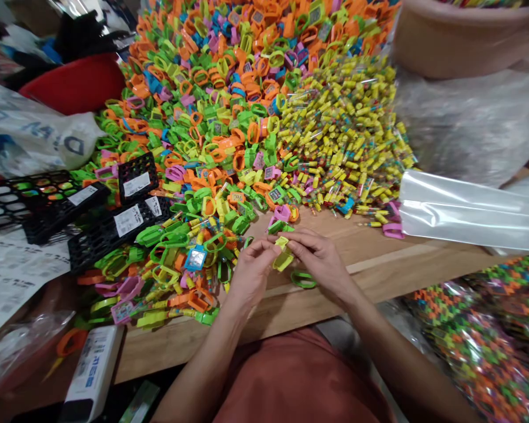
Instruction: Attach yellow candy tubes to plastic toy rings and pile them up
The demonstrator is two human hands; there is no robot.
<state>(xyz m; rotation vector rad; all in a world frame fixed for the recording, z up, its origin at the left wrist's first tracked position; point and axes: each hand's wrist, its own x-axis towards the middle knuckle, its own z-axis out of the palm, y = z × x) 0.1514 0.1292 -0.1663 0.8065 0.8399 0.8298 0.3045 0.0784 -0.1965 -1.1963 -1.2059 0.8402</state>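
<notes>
Both bare hands work over the near side of the wooden tabletop, a yellow toy watch held up between them. Left hand: thumb and fingers pinched on the watch's left side. Right hand: fingertips clamped on its right side, close to the left thumb. Green loop lies on the wood below the right hand. Pink toy watch just beyond the fingers, at the foot of a big mixed heap of toy watches. Heap of small yellow-ended tubes farther right; clear plastic sleeve beside it. Black perforated trays, white-labelled, sit at left, well apart from the hands
</notes>
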